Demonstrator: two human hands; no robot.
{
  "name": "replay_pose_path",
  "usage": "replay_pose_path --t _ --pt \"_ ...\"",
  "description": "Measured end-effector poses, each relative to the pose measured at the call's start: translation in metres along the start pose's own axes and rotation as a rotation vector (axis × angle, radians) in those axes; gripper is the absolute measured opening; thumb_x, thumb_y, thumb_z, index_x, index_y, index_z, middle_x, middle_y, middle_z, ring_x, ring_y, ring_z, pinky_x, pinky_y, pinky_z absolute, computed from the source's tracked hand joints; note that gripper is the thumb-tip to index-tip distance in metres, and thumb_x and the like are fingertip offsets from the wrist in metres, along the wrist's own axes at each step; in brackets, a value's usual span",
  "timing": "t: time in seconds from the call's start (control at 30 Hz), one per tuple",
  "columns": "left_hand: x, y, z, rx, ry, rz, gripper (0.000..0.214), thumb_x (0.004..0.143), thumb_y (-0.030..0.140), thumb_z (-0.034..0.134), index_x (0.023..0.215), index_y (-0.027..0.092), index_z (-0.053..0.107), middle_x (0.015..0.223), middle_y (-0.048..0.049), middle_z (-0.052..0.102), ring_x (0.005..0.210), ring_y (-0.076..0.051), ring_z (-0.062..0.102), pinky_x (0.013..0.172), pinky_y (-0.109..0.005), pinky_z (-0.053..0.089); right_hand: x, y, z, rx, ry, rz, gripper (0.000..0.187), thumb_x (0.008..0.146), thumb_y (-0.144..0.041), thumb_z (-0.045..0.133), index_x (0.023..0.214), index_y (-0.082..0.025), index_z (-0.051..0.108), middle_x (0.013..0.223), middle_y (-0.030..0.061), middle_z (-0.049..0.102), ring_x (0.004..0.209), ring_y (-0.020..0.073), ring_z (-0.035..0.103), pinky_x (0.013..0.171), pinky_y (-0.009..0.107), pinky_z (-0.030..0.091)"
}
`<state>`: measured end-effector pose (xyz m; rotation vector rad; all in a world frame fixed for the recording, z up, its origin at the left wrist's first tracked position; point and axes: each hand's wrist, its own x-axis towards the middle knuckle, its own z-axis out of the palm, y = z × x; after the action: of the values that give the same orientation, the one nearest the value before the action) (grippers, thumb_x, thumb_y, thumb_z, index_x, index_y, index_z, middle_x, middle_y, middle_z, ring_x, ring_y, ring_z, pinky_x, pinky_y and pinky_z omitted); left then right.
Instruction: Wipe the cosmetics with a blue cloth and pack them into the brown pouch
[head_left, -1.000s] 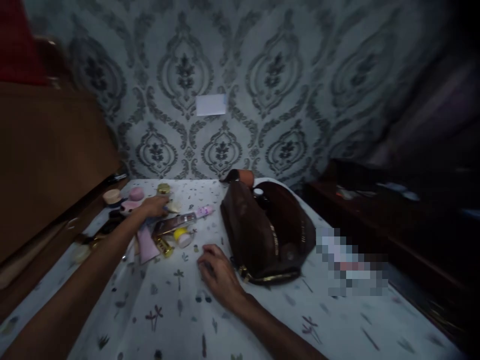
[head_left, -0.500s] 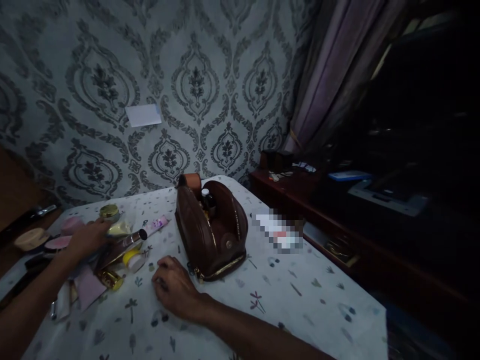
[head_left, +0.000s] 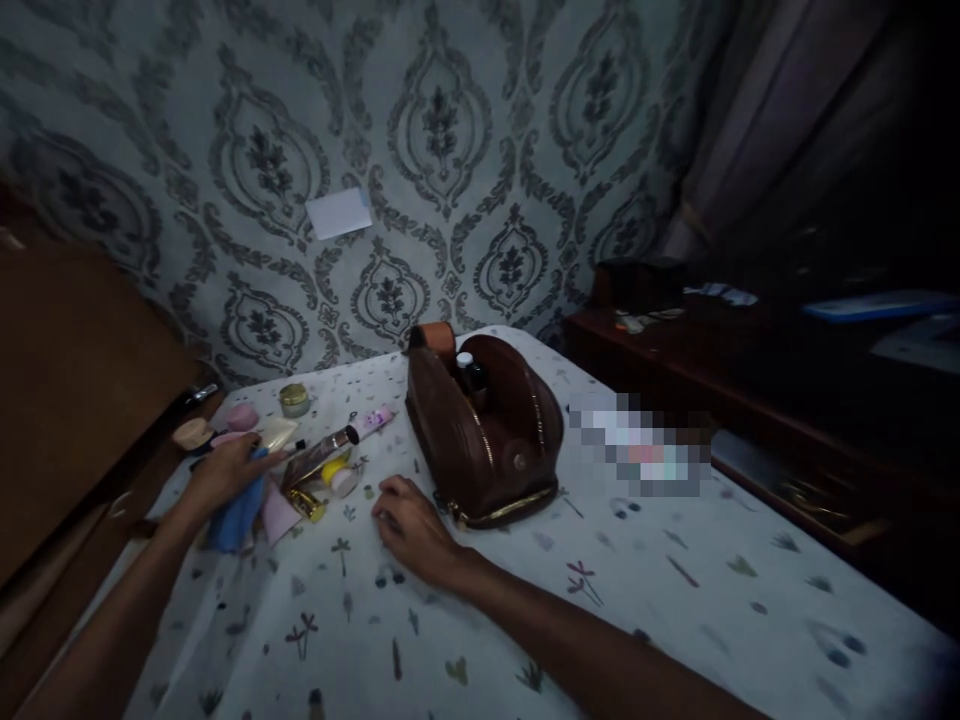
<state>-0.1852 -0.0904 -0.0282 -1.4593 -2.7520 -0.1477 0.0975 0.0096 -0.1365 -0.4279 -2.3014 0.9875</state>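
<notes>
- The fingers of the left hand (head_left: 226,474) bend narrowly over the top of a blue item (head_left: 238,516), apparently gripping it; whether it is cloth or a tube is unclear.
- The fingers of the right hand (head_left: 414,528) curl loosely above the table (head_left: 420,640); what they hold, if anything, cannot be told.
- Just beside the blue item lie a pale pink tube (head_left: 278,520) and a gold tube (head_left: 306,505).
- A yellow-and-white container (head_left: 340,478) lies near them, between the two hands.
- Farther back is a gold-lidded jar (head_left: 294,402).
- A brown bag (head_left: 444,432) stands unzipped near the right hand, a white-capped bottle (head_left: 475,380) inside.
- Behind the table rises a patterned wall (head_left: 442,130).
</notes>
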Motion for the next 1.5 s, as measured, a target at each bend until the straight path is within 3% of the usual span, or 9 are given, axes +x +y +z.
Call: replay_pose_path --t 0.17,0.27,0.37,0.53,0.63,0.77,1.1,1.4,1.5 --pt "-0.045 0.012 0.018 -0.261 0.100 0.038 0.060 0.078 0.068 0.048 0.107 0.018 0.065 0.106 -0.0064 0.072 0.097 -0.028 0.065 0.083 -0.034 0.051 0.001 0.003 0.002 0.012 -0.002 -0.029 0.020 0.081 -0.004 0.054 0.092 -0.016 0.066 0.113 0.0116 0.058 0.112 0.0229 0.055 0.097 0.037 0.045" --pt "-0.071 0.027 0.036 -0.363 0.125 0.239 0.056 0.080 0.057 0.059 0.123 0.021 0.060 0.126 -0.0080 0.066 0.112 -0.027 0.061 0.097 -0.036 0.048 0.002 0.005 0.004 -0.004 -0.016 -0.018 0.022 0.081 -0.004 0.053 0.094 -0.016 0.065 0.114 0.0113 0.057 0.112 0.0226 0.055 0.097 0.037 0.045" --pt "-0.084 0.043 0.047 -0.275 0.095 0.376 0.047 0.080 0.046 0.067 0.123 0.028 0.062 0.123 -0.0059 0.067 0.113 -0.026 0.062 0.093 -0.034 0.051 0.003 0.006 0.004 -0.005 -0.025 -0.018 0.026 0.082 -0.005 0.053 0.101 -0.018 0.064 0.115 0.0102 0.057 0.112 0.0222 0.055 0.097 0.037 0.046" --pt "-0.075 0.054 0.042 -0.342 0.045 0.483 0.028 0.091 0.042 0.057 0.112 0.027 0.067 0.119 -0.0039 0.069 0.113 -0.022 0.063 0.098 -0.033 0.049 0.004 0.003 0.002 0.008 -0.020 -0.025 0.027 0.082 -0.007 0.052 0.104 -0.018 0.062 0.111 0.0095 0.059 0.109 0.0228 0.056 0.096 0.038 0.046" --pt "-0.065 0.051 0.040 -0.356 0.080 0.376 0.030 0.097 0.035 0.043 0.115 0.025 0.065 0.125 -0.0032 0.068 0.117 -0.021 0.062 0.102 -0.035 0.048 0.005 0.001 0.001 0.029 -0.018 -0.024 0.026 0.082 -0.008 0.051 0.102 -0.019 0.063 0.111 0.0093 0.060 0.109 0.0226 0.057 0.094 0.037 0.047" --pt "-0.055 0.042 0.050 -0.322 0.226 0.196 0.037 0.096 0.029 0.041 0.129 0.022 0.057 0.138 -0.0074 0.060 0.124 -0.024 0.057 0.105 -0.040 0.046 0.004 0.002 0.002 0.044 -0.020 -0.018 0.025 0.084 -0.010 0.050 0.102 -0.019 0.064 0.112 0.0095 0.060 0.109 0.0223 0.057 0.094 0.037 0.047" --pt "-0.053 0.034 0.063 -0.332 0.336 0.157 0.027 0.096 0.025 0.040 0.105 0.022 0.066 0.126 -0.0083 0.065 0.120 -0.025 0.058 0.100 -0.042 0.049 0.004 0.001 0.002 -0.026 -0.052 -0.043 0.019 0.084 -0.012 0.052 0.094 -0.020 0.066 0.113 0.0098 0.056 0.110 0.0232 0.055 0.094 0.037 0.047" --pt "-0.069 0.053 0.072 -0.287 0.352 0.365 0.021 0.094 0.023 0.046 0.099 0.024 0.066 0.097 -0.0054 0.069 0.098 -0.019 0.064 0.091 -0.033 0.051 0.005 -0.005 0.005 -0.071 -0.073 -0.114 0.013 0.081 -0.011 0.053 0.082 -0.020 0.062 0.090 0.0059 0.057 0.090 0.0215 0.056 0.081 0.034 0.048" --pt "-0.065 0.057 0.076 -0.270 0.382 0.369 0.023 0.096 0.021 0.044 0.103 0.022 0.066 0.094 -0.0064 0.067 0.096 -0.021 0.063 0.087 -0.034 0.052 0.005 -0.003 0.005 -0.070 -0.090 -0.135 0.018 0.084 -0.014 0.051 0.092 -0.020 0.066 0.090 0.0071 0.058 0.090 0.0224 0.056 0.082 0.036 0.049"
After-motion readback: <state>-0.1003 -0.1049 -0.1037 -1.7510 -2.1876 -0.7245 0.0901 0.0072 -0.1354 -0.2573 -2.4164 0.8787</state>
